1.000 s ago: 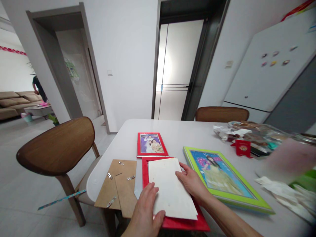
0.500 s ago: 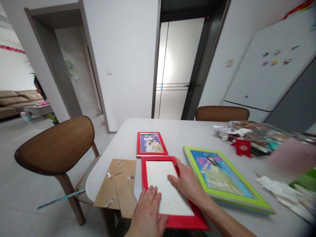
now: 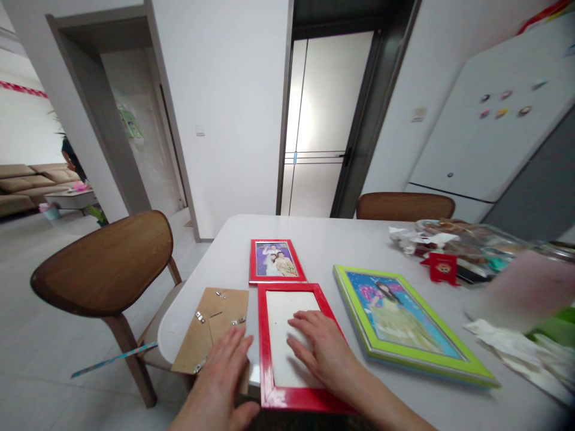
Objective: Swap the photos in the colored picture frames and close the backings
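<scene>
A red frame [image 3: 265,341] lies near the table's front edge with a white sheet [image 3: 278,311] inside it. My right hand [image 3: 321,350] is over the sheet, fingers spread, holding nothing. My left hand [image 3: 220,377] is over the lower part of a brown backing board [image 3: 197,341] with metal clips, left of the frame; its fingers are apart and it grips nothing. Behind the red frame lies a smaller red frame [image 3: 276,260] with a photo of people. To the right lies a green frame [image 3: 404,311] with a photo of a person in a yellow dress.
On the white table [image 3: 332,239], plastic bags [image 3: 471,239], a red packet [image 3: 443,267], a pinkish container [image 3: 516,290] and white tissues [image 3: 516,353] crowd the right side. Brown chairs stand at the left [image 3: 108,263] and behind the table [image 3: 404,206].
My left hand has moved left, off the red frame and over the backing board. My right hand has shifted left from the frame's right edge onto the white sheet.
</scene>
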`<state>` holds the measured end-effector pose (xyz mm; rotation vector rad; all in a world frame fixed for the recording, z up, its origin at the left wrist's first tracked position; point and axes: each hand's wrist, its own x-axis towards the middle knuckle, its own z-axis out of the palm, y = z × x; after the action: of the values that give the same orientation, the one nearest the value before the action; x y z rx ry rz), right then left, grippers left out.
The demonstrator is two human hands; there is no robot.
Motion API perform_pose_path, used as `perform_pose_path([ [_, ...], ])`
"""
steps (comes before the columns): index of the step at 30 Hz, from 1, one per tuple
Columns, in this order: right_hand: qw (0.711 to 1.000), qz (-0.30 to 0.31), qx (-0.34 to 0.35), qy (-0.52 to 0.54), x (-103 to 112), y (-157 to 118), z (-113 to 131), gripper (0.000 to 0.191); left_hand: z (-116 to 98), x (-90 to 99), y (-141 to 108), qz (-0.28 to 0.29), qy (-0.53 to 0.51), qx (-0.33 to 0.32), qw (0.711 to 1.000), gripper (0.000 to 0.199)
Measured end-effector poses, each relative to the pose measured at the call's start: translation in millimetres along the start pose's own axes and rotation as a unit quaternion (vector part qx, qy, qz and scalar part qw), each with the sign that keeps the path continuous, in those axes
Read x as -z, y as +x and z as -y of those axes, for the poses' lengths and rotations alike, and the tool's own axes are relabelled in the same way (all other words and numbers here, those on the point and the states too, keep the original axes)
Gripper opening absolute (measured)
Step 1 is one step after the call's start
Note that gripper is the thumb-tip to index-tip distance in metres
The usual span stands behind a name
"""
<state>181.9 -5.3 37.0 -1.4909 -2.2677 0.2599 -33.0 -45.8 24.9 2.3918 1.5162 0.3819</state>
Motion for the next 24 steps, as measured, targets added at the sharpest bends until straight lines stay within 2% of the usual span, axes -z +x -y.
perform_pose_path([
  [3, 0.997, 0.017, 0.049, 0.062, -11.5, 8.2, 38.2, 0.028, 43.9, 7.1, -13.5, -0.01, 0.058, 0.105, 0.993, 0.076],
  [5, 0.994, 0.03, 0.071, 0.071, -25.6, 13.4, 63.6, 0.032, 66.4, 6.3, -16.8, -0.037, 0.084, 0.139, 0.986, 0.067],
  [8, 0.996, 0.035, 0.058, 0.052, -48.6, 20.5, 89.2, 0.046, 85.8, 0.3, -16.4, -0.071, 0.095, 0.136, 0.984, 0.055],
  [12, 0.994, 0.027, 0.029, 0.102, -61.1, 24.9, 93.8, 0.054, 92.5, -6.3, -14.7, -0.136, 0.093, 0.096, 0.982, 0.05],
  [15, 0.983, 0.008, 0.019, 0.18, -46.4, 20.1, 82.1, 0.06, 82.2, -5.2, -12.8, -0.198, 0.086, 0.034, 0.976, 0.049],
  [19, 0.977, -0.008, 0.024, 0.213, -7.4, -1.0, 53.0, 0.059, 43.5, -3.2, -4.8, -0.254, 0.059, -0.052, 0.964, 0.053],
  [21, 0.979, 0.0, 0.006, 0.204, 9.6, -15.5, 33.7, 0.057, 18.8, -6.4, 2.3, -0.247, 0.03, -0.082, 0.965, 0.05],
  [24, 0.985, 0.019, -0.031, 0.17, 23.5, -34.9, 3.8, 0.054, -14.4, -15.2, 16.3, -0.197, -0.011, -0.096, 0.976, 0.045],
])
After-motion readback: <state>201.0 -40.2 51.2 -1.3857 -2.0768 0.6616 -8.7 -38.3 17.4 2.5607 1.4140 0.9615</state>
